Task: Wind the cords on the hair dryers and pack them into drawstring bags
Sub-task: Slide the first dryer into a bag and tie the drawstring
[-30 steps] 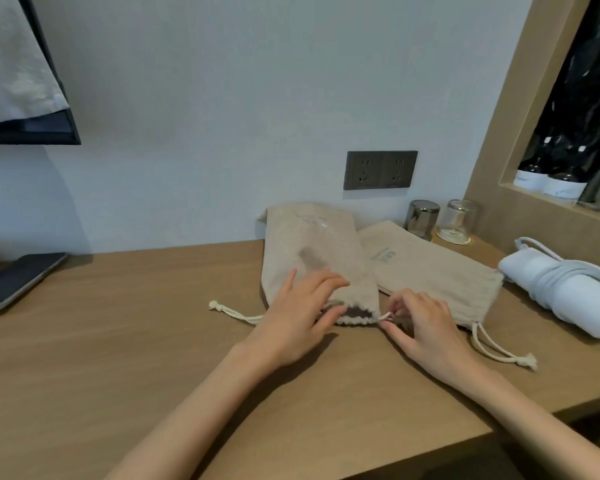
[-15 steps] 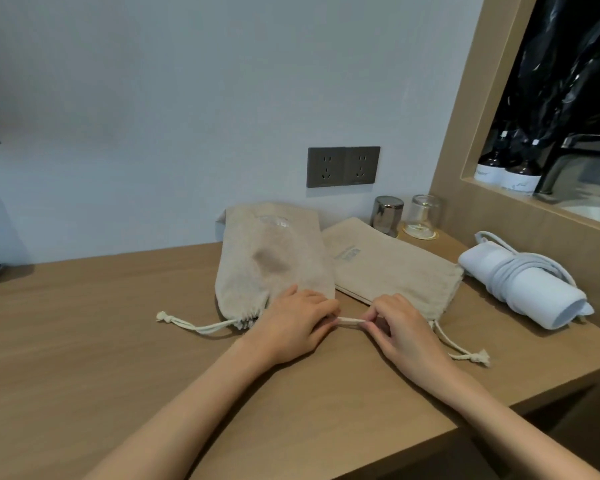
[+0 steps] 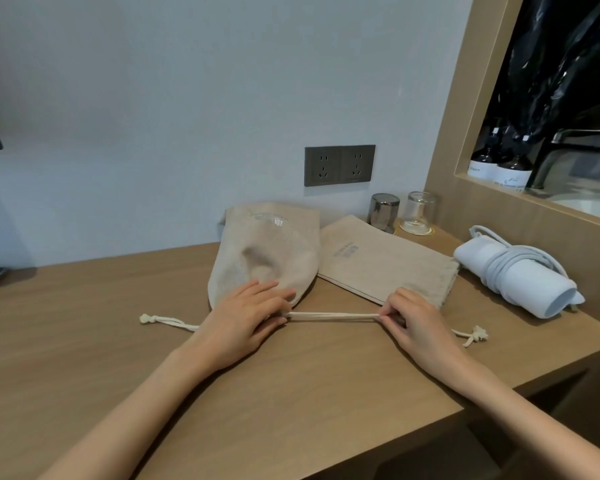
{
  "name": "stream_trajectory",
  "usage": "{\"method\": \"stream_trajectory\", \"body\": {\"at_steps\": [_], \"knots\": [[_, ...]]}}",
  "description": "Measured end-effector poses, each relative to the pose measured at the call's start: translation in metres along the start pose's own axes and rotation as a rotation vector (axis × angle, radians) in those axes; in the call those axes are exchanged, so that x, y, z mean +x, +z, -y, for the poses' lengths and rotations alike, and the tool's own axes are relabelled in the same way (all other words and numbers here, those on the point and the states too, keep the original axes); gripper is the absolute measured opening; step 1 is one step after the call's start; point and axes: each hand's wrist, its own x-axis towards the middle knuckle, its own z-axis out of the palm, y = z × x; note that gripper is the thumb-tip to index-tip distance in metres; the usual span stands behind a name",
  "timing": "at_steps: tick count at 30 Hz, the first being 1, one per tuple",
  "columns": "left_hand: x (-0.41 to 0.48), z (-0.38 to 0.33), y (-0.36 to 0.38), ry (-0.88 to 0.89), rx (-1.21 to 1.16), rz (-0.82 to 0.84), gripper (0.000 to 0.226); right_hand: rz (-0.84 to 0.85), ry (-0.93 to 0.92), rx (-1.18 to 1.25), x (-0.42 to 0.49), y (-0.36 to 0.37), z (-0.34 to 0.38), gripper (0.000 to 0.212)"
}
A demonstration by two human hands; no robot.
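Beige drawstring bag (image 3: 267, 258), bulging, lying on wooden desk (image 3: 291, 393), mouth pressed down under flat fingers of left hand (image 3: 246, 317). Its drawstring (image 3: 333, 316) stretched taut to the right, pinched in right hand (image 3: 413, 320). Second bag (image 3: 378, 261) flat just beside, white hair dryer (image 3: 548, 292) wrapped in its cord (image 3: 499, 271) at far right.

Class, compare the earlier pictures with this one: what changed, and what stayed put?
The right hand, pinching the drawstring, moved rightward, drawing it out taut from the filled bag. The left hand stayed resting on that bag's mouth; the flat bag and hair dryer lay unmoved.
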Motion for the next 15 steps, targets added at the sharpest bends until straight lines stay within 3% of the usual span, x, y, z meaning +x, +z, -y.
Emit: {"method": "stream_trajectory", "body": {"at_steps": [5, 9, 15], "knots": [[-0.023, 0.016, -0.016, -0.030, -0.004, -0.078, 0.044, 0.054, -0.011, -0.075, -0.003, -0.006, 0.002, 0.013], [-0.038, 0.025, -0.027, -0.155, 0.091, -0.184, 0.042, 0.102, -0.044, -0.092, 0.000, -0.001, 0.030, 0.030], [-0.043, 0.025, -0.035, -0.343, -0.010, -0.069, 0.037, 0.132, -0.012, -0.165, 0.021, 0.048, 0.090, 0.029]]}}
